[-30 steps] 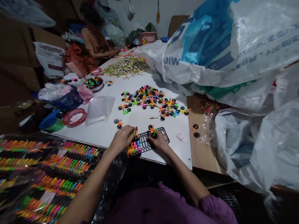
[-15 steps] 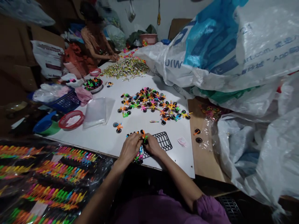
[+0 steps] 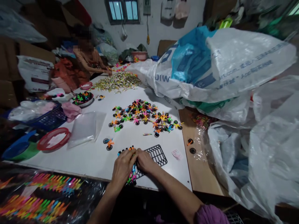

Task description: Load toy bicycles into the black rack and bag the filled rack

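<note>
Near the front edge of the white table, my left hand and my right hand meet over a black plastic grid. Both have curled fingers pressed together; whatever lies between them is hidden by the fingers. Small colourful toy bicycles line the grid's left part, beside and below my left hand. The grid's right part is bare. Beyond my hands lies a pile of toy bicycles, and one orange toy bicycle sits apart on the left.
Bagged rows of toys lie at lower left. A red basket, a blue basket and clear bags stand left. Large white sacks fill the right. A person works behind a heap of small wrapped pieces.
The view has tilted up, showing the window and more wall. The orange and green toy piece seen between my fingertips before is now hidden, and my hands are closer together.
</note>
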Demonstrator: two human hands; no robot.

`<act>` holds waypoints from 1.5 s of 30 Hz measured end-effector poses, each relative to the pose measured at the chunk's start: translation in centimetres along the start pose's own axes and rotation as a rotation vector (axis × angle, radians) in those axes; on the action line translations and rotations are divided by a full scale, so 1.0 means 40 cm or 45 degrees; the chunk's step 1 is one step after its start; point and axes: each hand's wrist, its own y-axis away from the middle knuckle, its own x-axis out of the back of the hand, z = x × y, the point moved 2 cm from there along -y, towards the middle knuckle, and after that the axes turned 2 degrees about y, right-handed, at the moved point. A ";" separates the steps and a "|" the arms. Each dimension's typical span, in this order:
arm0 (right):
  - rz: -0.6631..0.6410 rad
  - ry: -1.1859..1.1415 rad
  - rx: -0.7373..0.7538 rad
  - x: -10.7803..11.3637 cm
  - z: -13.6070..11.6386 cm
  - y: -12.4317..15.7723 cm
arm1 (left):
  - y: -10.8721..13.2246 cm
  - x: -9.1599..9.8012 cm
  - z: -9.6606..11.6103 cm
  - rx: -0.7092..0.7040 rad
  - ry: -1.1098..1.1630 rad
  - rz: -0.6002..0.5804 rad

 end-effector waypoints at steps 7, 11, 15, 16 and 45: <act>-0.014 -0.091 0.053 0.018 0.018 -0.004 | 0.008 -0.007 -0.002 -0.128 -0.151 -0.005; -0.046 -0.148 0.068 0.027 0.026 0.004 | 0.010 -0.004 0.000 -0.268 -0.180 0.012; 0.019 -0.182 -0.008 0.010 0.012 0.012 | -0.001 0.009 -0.006 -0.348 -0.172 0.029; 0.043 -0.201 -0.044 0.010 0.011 0.012 | -0.004 0.012 -0.009 -0.362 -0.170 0.020; 0.166 -0.739 -0.317 0.190 0.144 -0.072 | -0.045 0.042 -0.049 -0.196 -0.135 -0.028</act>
